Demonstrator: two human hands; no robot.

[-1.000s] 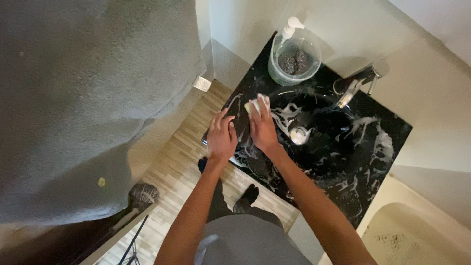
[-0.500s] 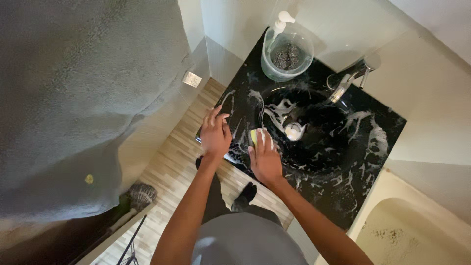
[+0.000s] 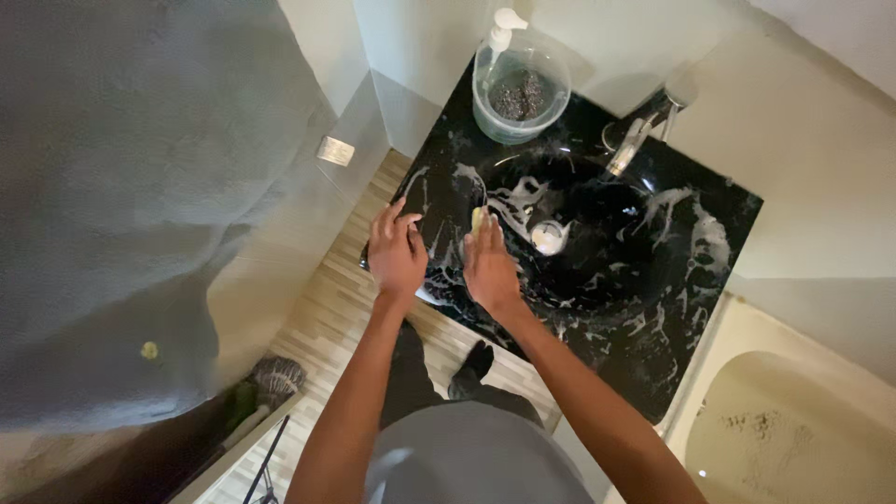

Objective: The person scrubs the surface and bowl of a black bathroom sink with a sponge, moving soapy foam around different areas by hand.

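A black glossy sink (image 3: 644,308) streaked with white soap foam fills the middle of the head view. My right hand (image 3: 489,266) presses a yellow sponge (image 3: 478,220) flat against the sink's near-left rim, beside the round basin. My left hand (image 3: 396,254) rests with fingers spread on the sink's left corner, a short way from the right hand. A white drain plug (image 3: 548,237) sits at the bottom of the basin.
A chrome faucet (image 3: 640,131) stands at the back of the sink. A clear tub (image 3: 520,95) with dark contents and a pump dispenser (image 3: 500,30) sits at the back-left corner. A grey towel (image 3: 131,187) hangs at left. A bathtub (image 3: 793,420) lies lower right, wooden floor (image 3: 327,308) below.
My right hand slid the sponge along the left rim toward me, then slightly back up. My left hand stayed on the corner. The view shifted a little.
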